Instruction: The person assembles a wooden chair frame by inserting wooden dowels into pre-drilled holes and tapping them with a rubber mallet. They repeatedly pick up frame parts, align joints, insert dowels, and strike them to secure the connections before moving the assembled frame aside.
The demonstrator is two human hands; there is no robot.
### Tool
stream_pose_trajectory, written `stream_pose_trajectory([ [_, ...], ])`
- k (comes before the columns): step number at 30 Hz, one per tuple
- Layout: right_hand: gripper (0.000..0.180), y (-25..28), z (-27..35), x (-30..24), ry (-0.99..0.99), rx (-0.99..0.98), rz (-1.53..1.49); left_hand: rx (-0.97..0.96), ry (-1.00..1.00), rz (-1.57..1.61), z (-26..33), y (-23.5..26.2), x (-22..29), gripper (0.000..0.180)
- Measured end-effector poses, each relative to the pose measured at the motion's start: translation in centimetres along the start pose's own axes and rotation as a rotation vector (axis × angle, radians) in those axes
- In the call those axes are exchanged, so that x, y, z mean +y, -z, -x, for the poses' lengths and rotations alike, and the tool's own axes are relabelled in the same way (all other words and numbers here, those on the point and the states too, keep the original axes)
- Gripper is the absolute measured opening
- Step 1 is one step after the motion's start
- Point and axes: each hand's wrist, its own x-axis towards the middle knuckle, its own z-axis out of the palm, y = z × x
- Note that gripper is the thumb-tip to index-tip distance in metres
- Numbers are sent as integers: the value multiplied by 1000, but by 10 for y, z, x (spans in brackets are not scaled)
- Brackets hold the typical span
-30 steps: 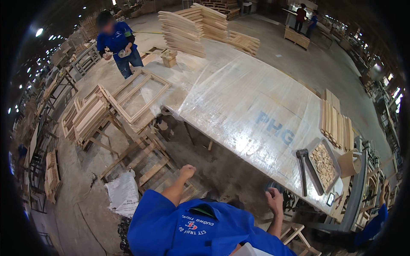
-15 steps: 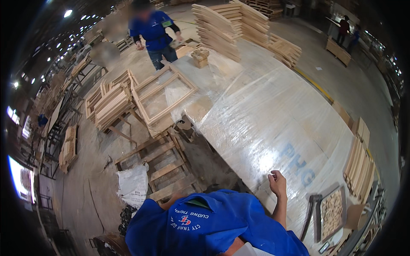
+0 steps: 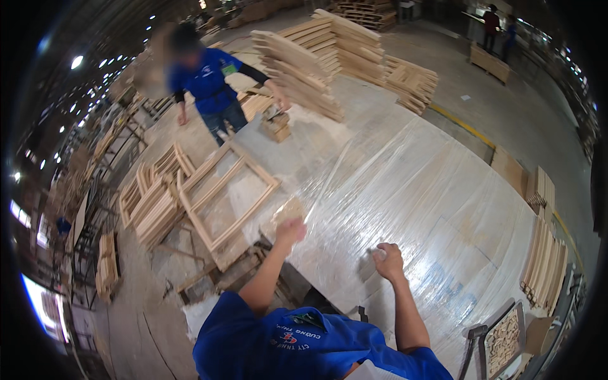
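Note:
My left hand [image 3: 291,232] is over the near left edge of the plastic-covered table [image 3: 405,190], beside a brown patch on its surface. Motion smears its fingers, so I cannot see whether they hold anything. Farther right, my right hand [image 3: 389,262] hovers above the sheet with its fingers curled in. Something small and pale may be between thumb and fingers, too small to name. A wooden frame [image 3: 229,197] with a crossbar lies at the table's left corner, beyond my left hand.
Across the table a co-worker [image 3: 212,88] reaches to a wooden block [image 3: 277,128]. Stacked wooden parts [image 3: 297,73] stand at the far end. A hammer [image 3: 472,348] and a tray of small wood pieces [image 3: 505,339] lie at right, near a bundle of slats [image 3: 544,269].
My left hand has come into view and reaches forward over the table. My right hand has moved forward and slightly left. The co-worker's arm now extends to the wooden block.

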Motion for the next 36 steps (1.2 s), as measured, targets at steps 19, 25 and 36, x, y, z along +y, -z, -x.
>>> stream_pose_trajectory([
  [19, 44, -156, -173, -80, -268, 442, 349, 437, -581, -486, -513, -195, 470, 94],
  [25, 45, -157, -178, -72, -275, 433, 360, 202, -264, -120, -568, -212, 481, 93],
  [36, 42, -154, -173, -73, -264, 449, 318, 169, -291, 143, -560, -197, 531, 38],
])
